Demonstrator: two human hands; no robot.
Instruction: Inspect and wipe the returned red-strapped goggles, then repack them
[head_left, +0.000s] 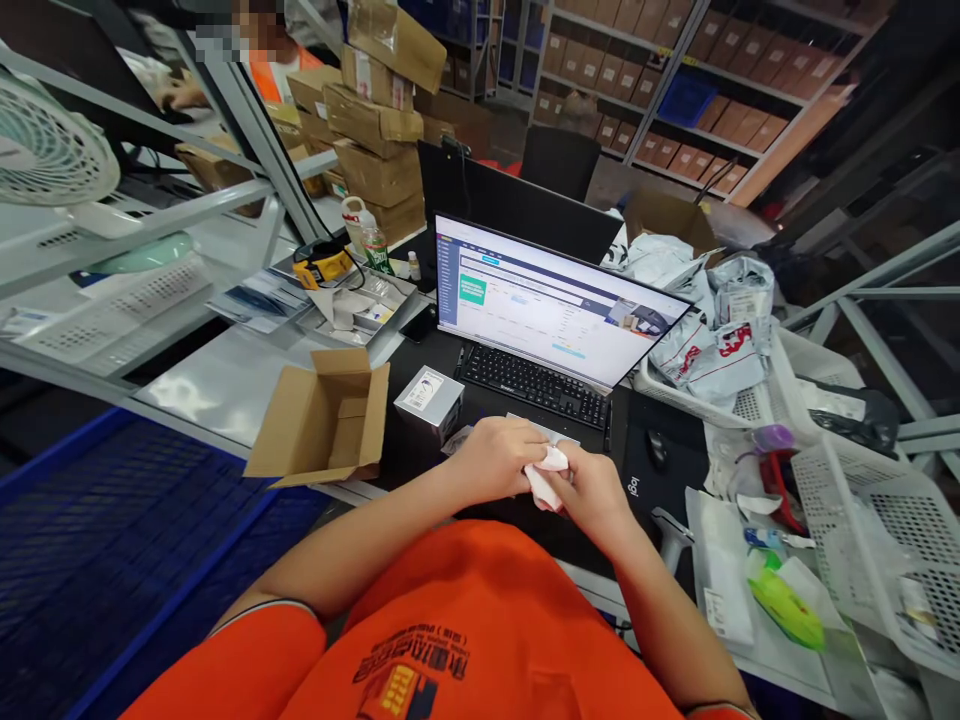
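Between my two hands, close in front of my body, is a small crumpled white wad (546, 482) that looks like tissue or thin paper, with a pinkish lower edge. My left hand (496, 456) is closed on its left side. The fingers of my right hand (598, 488) are closed on the other side. Behind my hands a flat light-coloured piece (551, 430) lies on the dark desk mat, partly hidden. A silver-grey box (430, 400) with a white label stands to the left of my left hand. Further left sits an open cardboard box (328, 422), its flaps spread.
A lit monitor (540, 300) stands behind the keyboard (534, 382), with a mouse (657, 450) to the right. White baskets (825, 480) and grey parcel bags (720, 335) fill the right side. A blue crate (135, 560) is at lower left. Another person (281, 65) is at upper left.
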